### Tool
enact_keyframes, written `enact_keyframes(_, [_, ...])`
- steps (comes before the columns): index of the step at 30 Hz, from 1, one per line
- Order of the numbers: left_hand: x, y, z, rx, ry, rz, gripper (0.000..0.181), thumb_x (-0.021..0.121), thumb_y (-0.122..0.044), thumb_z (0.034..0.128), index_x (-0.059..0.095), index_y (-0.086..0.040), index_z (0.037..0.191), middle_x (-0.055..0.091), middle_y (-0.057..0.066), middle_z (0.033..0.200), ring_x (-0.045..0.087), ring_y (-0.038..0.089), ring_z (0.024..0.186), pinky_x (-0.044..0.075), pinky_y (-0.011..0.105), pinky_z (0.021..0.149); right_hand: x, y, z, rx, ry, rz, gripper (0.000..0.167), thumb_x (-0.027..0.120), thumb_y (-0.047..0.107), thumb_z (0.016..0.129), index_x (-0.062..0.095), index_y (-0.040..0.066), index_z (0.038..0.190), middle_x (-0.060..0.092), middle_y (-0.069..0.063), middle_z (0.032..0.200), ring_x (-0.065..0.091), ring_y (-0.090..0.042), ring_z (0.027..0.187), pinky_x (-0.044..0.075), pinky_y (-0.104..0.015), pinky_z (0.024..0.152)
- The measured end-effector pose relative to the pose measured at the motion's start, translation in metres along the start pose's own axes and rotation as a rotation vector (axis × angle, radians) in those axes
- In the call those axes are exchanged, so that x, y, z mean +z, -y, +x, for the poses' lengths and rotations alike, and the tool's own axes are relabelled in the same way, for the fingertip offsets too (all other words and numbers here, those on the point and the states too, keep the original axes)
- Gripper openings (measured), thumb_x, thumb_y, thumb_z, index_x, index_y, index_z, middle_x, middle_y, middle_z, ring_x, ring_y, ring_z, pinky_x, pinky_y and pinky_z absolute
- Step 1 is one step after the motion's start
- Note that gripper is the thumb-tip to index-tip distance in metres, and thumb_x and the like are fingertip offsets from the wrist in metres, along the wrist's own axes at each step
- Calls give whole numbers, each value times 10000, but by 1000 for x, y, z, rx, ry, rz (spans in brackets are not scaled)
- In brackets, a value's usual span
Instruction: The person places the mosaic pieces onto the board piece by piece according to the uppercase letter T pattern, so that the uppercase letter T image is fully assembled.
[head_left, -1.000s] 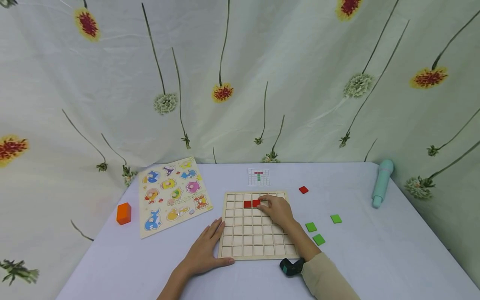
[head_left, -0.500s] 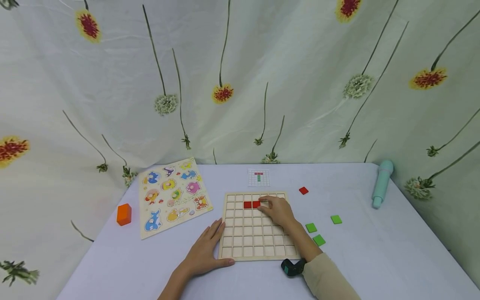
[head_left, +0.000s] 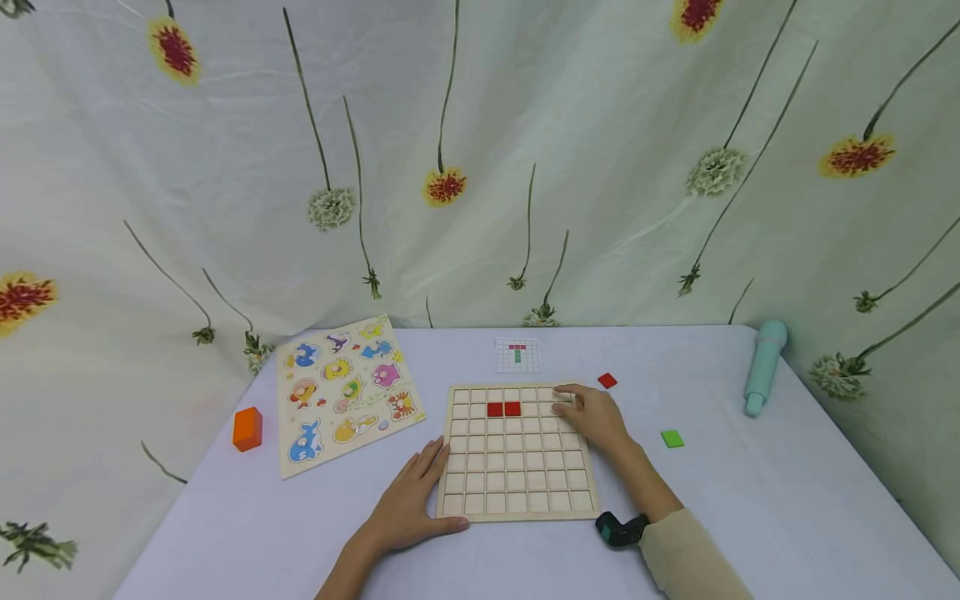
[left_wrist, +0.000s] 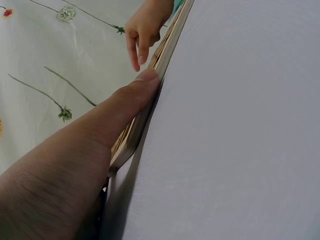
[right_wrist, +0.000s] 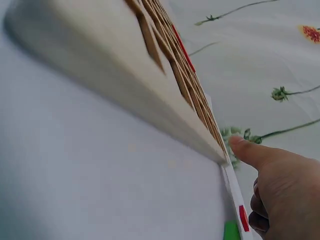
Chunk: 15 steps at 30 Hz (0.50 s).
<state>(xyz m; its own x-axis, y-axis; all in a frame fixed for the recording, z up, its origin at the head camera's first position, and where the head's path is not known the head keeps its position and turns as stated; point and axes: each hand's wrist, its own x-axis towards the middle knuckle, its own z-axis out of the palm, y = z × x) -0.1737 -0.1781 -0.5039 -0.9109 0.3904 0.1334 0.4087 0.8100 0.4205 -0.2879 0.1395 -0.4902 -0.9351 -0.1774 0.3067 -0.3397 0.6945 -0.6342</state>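
Note:
A wooden grid board (head_left: 495, 482) lies flat in the middle of the table in the head view. Two red square tiles (head_left: 503, 409) sit side by side in its second row from the top. My left hand (head_left: 408, 502) rests at the board's lower left corner, fingers straight along the left side and thumb at the near edge; the thumb (left_wrist: 127, 102) touches that edge in the left wrist view. Over the board's upper right corner hovers my right hand (head_left: 600, 417), holding nothing visible. Just beyond it lies a loose red tile (head_left: 607, 381).
A green tile (head_left: 672, 438) lies to the right. A pattern card (head_left: 517, 355) with a red and green T is behind the board. An animal puzzle board (head_left: 348, 392) and an orange block (head_left: 247, 429) stand left; a teal cylindrical object (head_left: 765, 367) lies far right.
My right hand has left the red tiles and moved right to the board's upper right corner. Its arm now hides two green tiles seen earlier. My left hand has not moved.

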Motion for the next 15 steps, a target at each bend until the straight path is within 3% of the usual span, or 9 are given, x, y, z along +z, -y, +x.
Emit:
enact_keyframes(7, [0, 0, -1, -12, 8, -1, 1112, 564, -781, 645, 256, -92, 1461, 168, 44, 1529, 127, 179, 1391, 120, 346, 1122, -34, -38, -1, 68, -113, -84, 358, 719, 256, 808, 675, 61, 1105, 337, 26, 502, 252, -98, 460, 219, -240, 403])
enact_keyframes(15, [0, 0, -1, -10, 6, 3, 1109, 556, -786, 647, 259, -93, 1461, 168, 40, 1529, 130, 174, 1390, 111, 333, 1123, -50, -58, 4, 139, -115, -140, 397, 700, 268, 827, 648, 28, 1138, 344, 9, 512, 276, -121, 474, 225, -244, 411])
